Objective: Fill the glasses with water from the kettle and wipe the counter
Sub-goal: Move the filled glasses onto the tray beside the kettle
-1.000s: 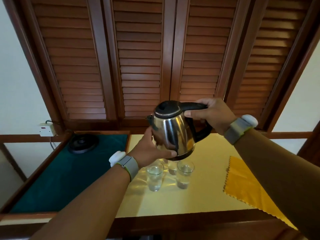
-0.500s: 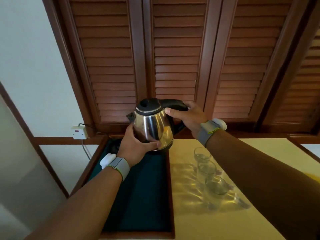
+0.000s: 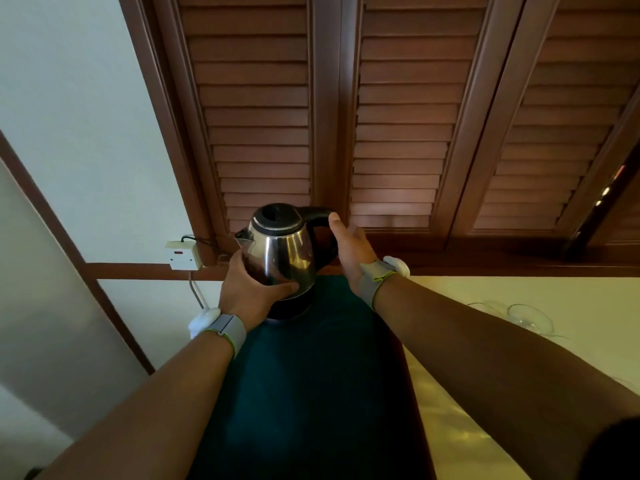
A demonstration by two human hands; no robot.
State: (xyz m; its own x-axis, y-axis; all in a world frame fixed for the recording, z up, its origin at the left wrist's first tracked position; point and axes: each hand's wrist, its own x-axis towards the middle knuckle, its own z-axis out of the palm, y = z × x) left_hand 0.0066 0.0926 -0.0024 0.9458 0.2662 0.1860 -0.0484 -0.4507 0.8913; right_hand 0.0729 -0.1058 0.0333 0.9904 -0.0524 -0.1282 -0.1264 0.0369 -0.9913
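Note:
The steel kettle (image 3: 284, 252) with a black lid and handle stands upright on its black base at the far end of the green mat (image 3: 311, 393). My left hand (image 3: 251, 292) wraps the kettle's lower body. Beside the black handle, my right hand (image 3: 351, 249) is open, its thumb touching the handle and its fingers spread. Rims of the clear glasses (image 3: 526, 317) show on the yellow counter (image 3: 554, 289), mostly hidden behind my right forearm.
A white wall socket (image 3: 183, 254) with a cable sits left of the kettle. Brown louvred shutters (image 3: 398, 133) rise behind the counter. A wooden rail (image 3: 145, 271) runs along the white wall at the left.
The kettle went left, away from the glasses, and down onto its base on the green mat. My right hand let go of the handle and opened. The view swung left.

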